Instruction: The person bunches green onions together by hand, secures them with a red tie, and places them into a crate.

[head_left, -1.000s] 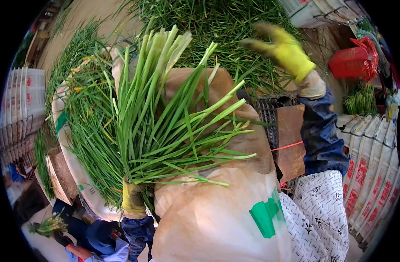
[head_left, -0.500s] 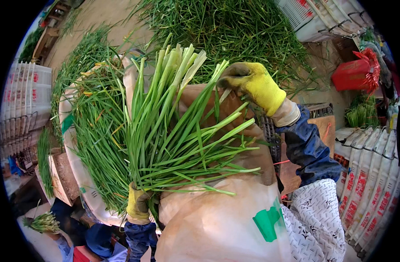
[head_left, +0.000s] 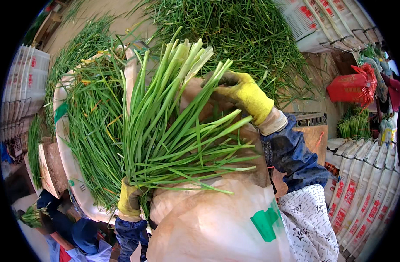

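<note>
A large fanned bunch of garlic chives (head_left: pixel 165 113) spreads over my lap, pale cut ends pointing up and right. My left hand (head_left: pixel 131 200), in a yellow glove with a dark palm, is closed around the bunch's lower, leafy end. At the upper right, my right hand (head_left: pixel 243 94), gloved the same way, has its fingers bent together against the stalks near their pale ends; the fingertips are partly hidden behind them. Beneath the bunch lies a stained, translucent plastic apron (head_left: pixel 208 222) with green tape. More chives (head_left: pixel 93 144) fill a pale-rimmed container (head_left: pixel 62 131) left of the bunch.
A big heap of loose greens (head_left: pixel 235 39) covers the ground ahead. Stacked white crates stand at left (head_left: pixel 25 83), far right (head_left: pixel 365 192) and upper right (head_left: pixel 322 22). A red bag (head_left: pixel 350 87) sits at right. Another person (head_left: pixel 73 231) works at lower left, holding a small bunch.
My right hand has moved left and slightly down, from beside the stalk ends in against the stalks. My left hand keeps its hold on the bunch. The whole view has shifted slightly.
</note>
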Demonstrator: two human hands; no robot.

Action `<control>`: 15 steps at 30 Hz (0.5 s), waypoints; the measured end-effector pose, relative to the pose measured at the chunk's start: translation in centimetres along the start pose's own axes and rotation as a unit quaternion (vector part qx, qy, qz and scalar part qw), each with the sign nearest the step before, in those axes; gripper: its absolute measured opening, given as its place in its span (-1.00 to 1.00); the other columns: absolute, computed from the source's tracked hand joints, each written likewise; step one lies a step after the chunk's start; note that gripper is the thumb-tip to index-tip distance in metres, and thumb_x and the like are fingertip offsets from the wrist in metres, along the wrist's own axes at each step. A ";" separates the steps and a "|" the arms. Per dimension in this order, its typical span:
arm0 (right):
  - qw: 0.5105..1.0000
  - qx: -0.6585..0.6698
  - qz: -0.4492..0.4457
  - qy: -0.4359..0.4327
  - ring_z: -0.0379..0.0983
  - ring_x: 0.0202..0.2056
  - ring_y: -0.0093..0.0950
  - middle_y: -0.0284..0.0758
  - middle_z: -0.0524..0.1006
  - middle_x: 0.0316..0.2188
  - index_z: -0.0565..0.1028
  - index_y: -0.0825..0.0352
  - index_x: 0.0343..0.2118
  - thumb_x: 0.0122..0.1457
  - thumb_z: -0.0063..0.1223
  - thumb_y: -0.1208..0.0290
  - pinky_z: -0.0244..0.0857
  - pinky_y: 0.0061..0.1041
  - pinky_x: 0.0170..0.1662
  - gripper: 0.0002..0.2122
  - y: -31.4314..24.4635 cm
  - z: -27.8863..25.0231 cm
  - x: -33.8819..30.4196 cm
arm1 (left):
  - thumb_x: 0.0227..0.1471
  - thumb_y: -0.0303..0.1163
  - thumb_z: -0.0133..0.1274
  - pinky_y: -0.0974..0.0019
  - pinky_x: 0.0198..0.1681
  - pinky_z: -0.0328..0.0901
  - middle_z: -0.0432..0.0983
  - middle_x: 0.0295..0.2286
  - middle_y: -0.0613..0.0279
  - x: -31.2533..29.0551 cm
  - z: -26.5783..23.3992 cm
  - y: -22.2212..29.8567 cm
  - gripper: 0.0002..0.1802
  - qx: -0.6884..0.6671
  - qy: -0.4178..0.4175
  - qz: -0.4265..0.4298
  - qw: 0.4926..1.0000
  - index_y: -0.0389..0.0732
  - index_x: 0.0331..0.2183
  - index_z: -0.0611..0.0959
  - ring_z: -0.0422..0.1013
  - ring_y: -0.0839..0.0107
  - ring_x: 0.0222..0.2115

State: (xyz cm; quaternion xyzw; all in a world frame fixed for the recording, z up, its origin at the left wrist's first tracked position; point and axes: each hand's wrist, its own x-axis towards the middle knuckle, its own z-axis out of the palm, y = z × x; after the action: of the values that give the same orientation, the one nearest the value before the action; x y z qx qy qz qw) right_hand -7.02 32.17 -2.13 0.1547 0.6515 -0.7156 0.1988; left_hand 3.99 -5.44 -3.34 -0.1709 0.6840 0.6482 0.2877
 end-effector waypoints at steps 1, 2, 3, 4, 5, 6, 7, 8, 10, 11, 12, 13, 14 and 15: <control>1.000 0.013 0.014 0.000 0.40 -0.50 -0.66 -0.44 0.51 -0.54 0.55 0.37 -0.27 0.02 0.25 0.37 0.30 -0.65 -0.45 -0.75 -0.3 -0.1 -0.1 | -0.25 -0.55 0.21 0.39 -0.33 0.37 0.58 -0.43 0.30 0.0 -0.1 -0.1 -0.69 0.052 0.009 0.025 0.998 -0.31 -0.31 0.62 0.45 0.51 -0.45; 0.999 0.025 0.028 0.000 0.39 -0.51 -0.67 -0.45 0.50 -0.55 0.55 0.38 -0.26 0.02 0.25 0.39 0.27 -0.67 -0.47 -0.76 -0.5 -0.2 -0.2 | -0.24 -0.55 0.20 0.39 -0.34 0.36 0.58 -0.43 0.30 -0.1 -0.2 -0.2 -0.70 0.104 0.017 0.050 0.993 -0.31 -0.31 0.62 0.45 0.51 -0.45; 1.000 0.005 -0.006 0.029 0.38 -0.52 -0.67 -0.45 0.50 -0.55 0.56 0.38 -0.28 0.02 0.24 0.40 0.24 -0.68 -0.49 -0.77 -0.2 -0.6 0.0 | -0.24 -0.55 0.21 0.39 -0.34 0.36 0.58 -0.43 0.29 -0.1 -0.1 0.1 -0.70 0.078 0.009 0.030 0.997 -0.32 -0.32 0.62 0.45 0.51 -0.45; 0.997 -0.015 -0.039 0.058 0.36 -0.53 -0.68 -0.45 0.50 -0.55 0.57 0.38 -0.29 0.02 0.24 0.40 0.22 -0.69 -0.51 -0.79 0.0 -0.9 0.4 | -0.24 -0.55 0.22 0.39 -0.34 0.36 0.58 -0.43 0.29 -0.2 0.0 0.4 -0.70 0.053 0.001 0.007 0.999 -0.32 -0.32 0.62 0.45 0.51 -0.45; 0.988 -0.096 -0.095 0.072 0.35 -0.54 -0.68 -0.45 0.51 -0.54 0.58 0.40 -0.31 0.03 0.21 0.43 0.19 -0.69 -0.52 -0.82 -0.2 -1.7 0.7 | -0.24 -0.55 0.22 0.38 -0.33 0.36 0.58 -0.43 0.28 -0.1 -0.4 0.4 -0.70 0.029 -0.003 -0.033 0.999 -0.31 -0.32 0.62 0.45 0.51 -0.45; 0.992 -0.046 -0.108 0.045 0.39 -0.50 -0.67 -0.43 0.54 -0.49 0.58 0.44 -0.30 0.08 0.16 0.46 0.25 -0.66 -0.49 -0.83 -0.5 -2.5 0.3 | -0.24 -0.54 0.23 0.38 -0.33 0.36 0.58 -0.43 0.28 0.0 -0.6 0.3 -0.70 0.004 -0.007 -0.072 0.997 -0.31 -0.32 0.62 0.45 0.50 -0.44; 0.987 -0.088 -0.126 0.036 0.42 -0.48 -0.66 -0.42 0.56 -0.47 0.57 0.45 -0.28 0.10 0.13 0.48 0.28 -0.66 -0.46 -0.83 -0.8 -3.2 0.2 | -0.25 -0.53 0.25 0.37 -0.28 0.36 0.59 -0.40 0.28 0.3 -0.5 0.0 -0.66 0.011 0.000 -0.078 0.997 -0.31 -0.30 0.62 0.46 0.47 -0.42; 0.981 -0.129 -0.145 0.027 0.44 -0.46 -0.66 -0.41 0.57 -0.45 0.57 0.46 -0.26 0.12 0.10 0.49 0.31 -0.66 -0.43 -0.83 -1.0 -4.0 0.2 | -0.26 -0.54 0.25 0.37 -0.26 0.36 0.59 -0.39 0.28 0.4 -0.7 -0.5 -0.65 0.004 0.000 -0.055 0.998 -0.30 -0.29 0.62 0.47 0.46 -0.41; 0.978 -0.147 -0.126 0.071 0.50 -0.40 -0.59 -0.33 0.60 -0.36 0.56 0.45 -0.24 0.12 0.13 0.44 0.39 -0.58 -0.35 -0.80 -1.8 -5.7 0.6 | -0.26 -0.55 0.26 0.37 -0.23 0.36 0.59 -0.37 0.28 0.4 -1.1 -1.7 -0.64 -0.008 0.000 -0.007 1.000 -0.30 -0.28 0.62 0.47 0.45 -0.39; 0.974 -0.147 -0.125 0.120 0.51 -0.36 -0.56 -0.30 0.60 -0.34 0.56 0.44 -0.23 0.11 0.16 0.39 0.40 -0.53 -0.31 -0.76 -2.7 -6.9 1.1 | -0.28 -0.58 0.27 0.36 -0.20 0.36 0.59 -0.35 0.28 0.2 -0.5 -1.7 -0.57 0.060 0.045 0.024 0.997 -0.29 -0.23 0.60 0.48 0.43 -0.37; 0.967 -0.146 -0.123 0.169 0.52 -0.33 -0.53 -0.28 0.60 -0.31 0.56 0.44 -0.21 0.10 0.19 0.35 0.41 -0.48 -0.28 -0.73 -3.6 -8.3 1.5 | -0.28 -0.58 0.27 0.36 -0.20 0.36 0.59 -0.36 0.27 0.3 -0.5 -1.6 -0.57 0.049 0.030 0.018 0.998 -0.29 -0.23 0.60 0.48 0.44 -0.37; 0.834 -0.466 -0.105 0.277 0.51 -0.25 -0.49 -0.26 0.60 -0.28 0.55 0.42 -0.18 0.06 0.22 0.27 0.40 -0.39 -0.22 -0.66 -4.6 -10.2 2.1 | -0.28 -0.59 0.28 0.36 -0.20 0.36 0.59 -0.36 0.27 0.5 -0.5 -1.5 -0.56 0.040 0.013 0.012 0.999 -0.29 -0.22 0.60 0.48 0.44 -0.37; 0.592 -0.722 -0.073 0.351 0.49 -0.16 -0.45 -0.24 0.59 -0.25 0.54 0.40 -0.15 0.03 0.26 0.19 0.39 -0.30 -0.16 -0.59 -5.3 -11.9 2.4 | -0.28 -0.59 0.28 0.36 -0.20 0.36 0.59 -0.36 0.27 0.7 -0.5 -1.2 -0.56 0.032 -0.003 0.007 0.999 -0.29 -0.22 0.60 0.48 0.44 -0.37; 0.554 -0.710 -0.108 0.421 0.42 -0.04 -0.42 -0.27 0.57 -0.23 0.52 0.36 -0.11 -0.03 0.30 0.09 0.33 -0.29 -0.07 -0.50 -4.9 -12.7 2.7 | -0.29 -0.58 0.29 0.36 -0.20 0.36 0.59 -0.35 0.27 0.9 -0.1 -0.4 -0.57 -0.011 -0.021 -0.014 1.000 -0.29 -0.23 0.61 0.48 0.44 -0.36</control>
State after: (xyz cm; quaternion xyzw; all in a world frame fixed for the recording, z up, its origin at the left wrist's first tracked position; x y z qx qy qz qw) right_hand -12.22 44.98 -0.46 0.1756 0.9695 0.1095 -0.1312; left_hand 3.54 -5.42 -4.22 -0.1696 0.6683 0.6548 0.3094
